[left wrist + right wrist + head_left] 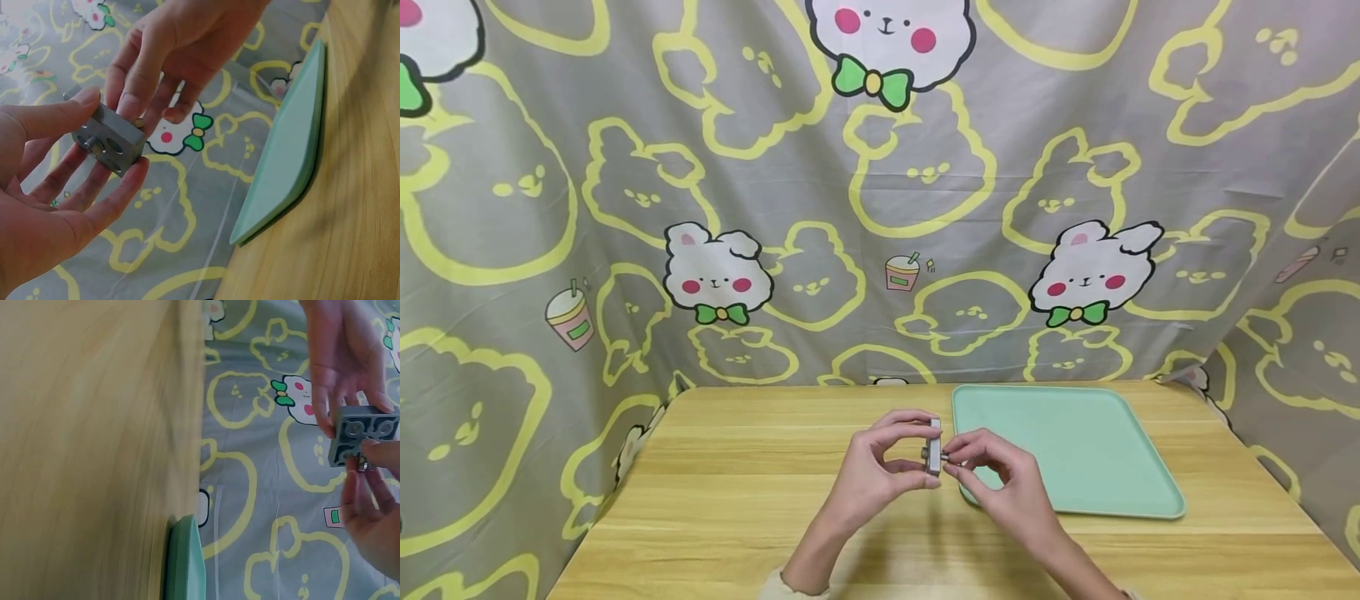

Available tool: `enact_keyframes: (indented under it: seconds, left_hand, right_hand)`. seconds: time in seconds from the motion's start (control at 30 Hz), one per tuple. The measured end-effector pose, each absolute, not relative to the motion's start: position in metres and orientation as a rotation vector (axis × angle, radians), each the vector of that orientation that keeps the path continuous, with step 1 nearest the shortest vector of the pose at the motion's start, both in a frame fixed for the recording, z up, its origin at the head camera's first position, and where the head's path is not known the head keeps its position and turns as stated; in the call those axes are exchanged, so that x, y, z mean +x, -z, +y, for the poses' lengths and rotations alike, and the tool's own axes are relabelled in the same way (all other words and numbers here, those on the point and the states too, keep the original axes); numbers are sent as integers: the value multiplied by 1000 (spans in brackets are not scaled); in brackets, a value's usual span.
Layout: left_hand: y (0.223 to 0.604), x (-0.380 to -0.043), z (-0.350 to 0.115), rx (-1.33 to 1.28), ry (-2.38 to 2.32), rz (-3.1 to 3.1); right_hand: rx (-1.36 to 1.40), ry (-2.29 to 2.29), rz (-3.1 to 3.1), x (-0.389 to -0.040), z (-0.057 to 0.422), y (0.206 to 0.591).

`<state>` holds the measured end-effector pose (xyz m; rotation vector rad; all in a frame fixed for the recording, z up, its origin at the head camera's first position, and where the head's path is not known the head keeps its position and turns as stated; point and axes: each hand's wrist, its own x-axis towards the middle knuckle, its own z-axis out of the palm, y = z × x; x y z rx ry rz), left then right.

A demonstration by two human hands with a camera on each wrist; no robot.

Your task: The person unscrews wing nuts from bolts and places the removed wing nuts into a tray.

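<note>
Above the table, my left hand (880, 467) grips a small grey block (935, 446) by its edges, between thumb and fingers. Its face in the left wrist view shows round holes and a stubby cylinder (95, 147) sticking out. The opposite face, in the right wrist view, has several round recesses. On that side my right hand (1003, 475) pinches a small shiny metal pin (362, 464) between thumb and fingertips, right at the block's face. The fingertips partly cover the pin, and I cannot tell how far into the block it sits.
A light green tray (1075, 450) lies on the right part of the wooden table (737, 467), just beyond and beside the right hand. A grey curtain (820, 192) with rabbit drawings hangs behind the table and along both sides.
</note>
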<state>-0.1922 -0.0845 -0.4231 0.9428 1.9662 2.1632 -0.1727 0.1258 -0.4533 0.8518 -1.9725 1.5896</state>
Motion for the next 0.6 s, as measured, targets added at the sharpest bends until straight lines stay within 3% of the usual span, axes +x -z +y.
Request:
enact_keyframes:
  seconds: [0.27,0.6]
  left_hand:
    - [421,-193,-85,962,-2182,1906]
    - [422,-192,-86,935,-2170,1960]
  right_hand:
    - [1018,-1228,-1826,-180,127,460]
    - [953,-1355,-1929,-177,130,455]
